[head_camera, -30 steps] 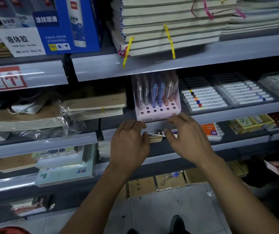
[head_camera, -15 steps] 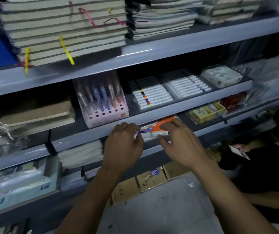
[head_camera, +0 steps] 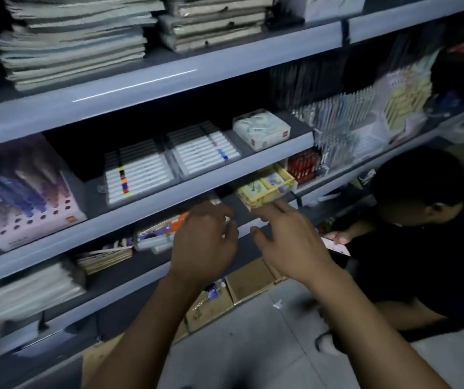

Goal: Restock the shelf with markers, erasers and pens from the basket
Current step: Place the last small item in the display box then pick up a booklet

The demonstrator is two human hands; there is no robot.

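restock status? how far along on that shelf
Done: marker trays and pink pen stand sit stocked on the middle shelf. In hand: left hand and right hand reach at the lower shelf, by the orange pack and yellow box; grip unclear. Left: unknown, no basket in view.

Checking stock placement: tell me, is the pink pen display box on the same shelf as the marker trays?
Yes, the pink pen display box stands left of the marker trays.
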